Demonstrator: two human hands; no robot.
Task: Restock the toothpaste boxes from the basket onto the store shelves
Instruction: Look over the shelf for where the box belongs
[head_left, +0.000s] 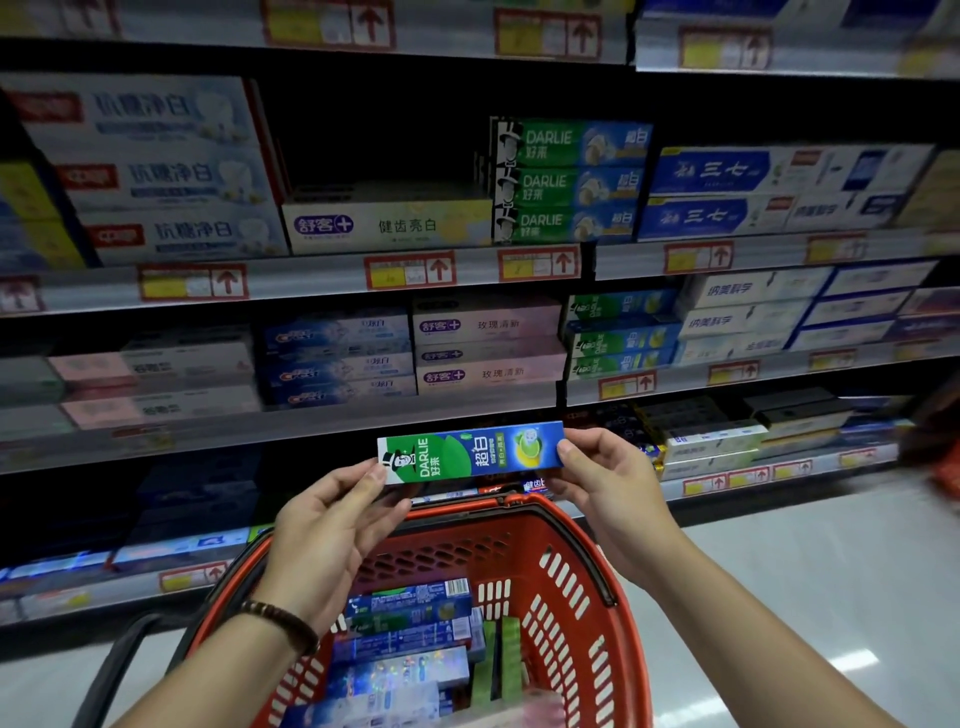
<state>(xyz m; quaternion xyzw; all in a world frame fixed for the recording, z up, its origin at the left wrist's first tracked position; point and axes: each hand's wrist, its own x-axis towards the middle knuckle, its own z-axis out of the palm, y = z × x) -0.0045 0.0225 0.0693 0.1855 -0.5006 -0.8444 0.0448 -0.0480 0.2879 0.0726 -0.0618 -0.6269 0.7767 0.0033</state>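
A green-and-blue Darlie toothpaste box (470, 451) is held level in front of the shelves, above the red basket (582, 587). My left hand (332, 525) pinches its left end and my right hand (602, 483) pinches its right end. Several more toothpaste boxes (410, 634) lie inside the basket. A stack of matching Darlie boxes (569, 182) stands on the upper middle shelf, and more Darlie boxes (621, 335) lie on the shelf below it.
A dark gap (379, 140) opens above the single white box (387, 223) left of the Darlie stack. Other brands fill the shelves all around. Price rails (410, 270) edge each shelf. Pale floor (810, 597) runs to the right.
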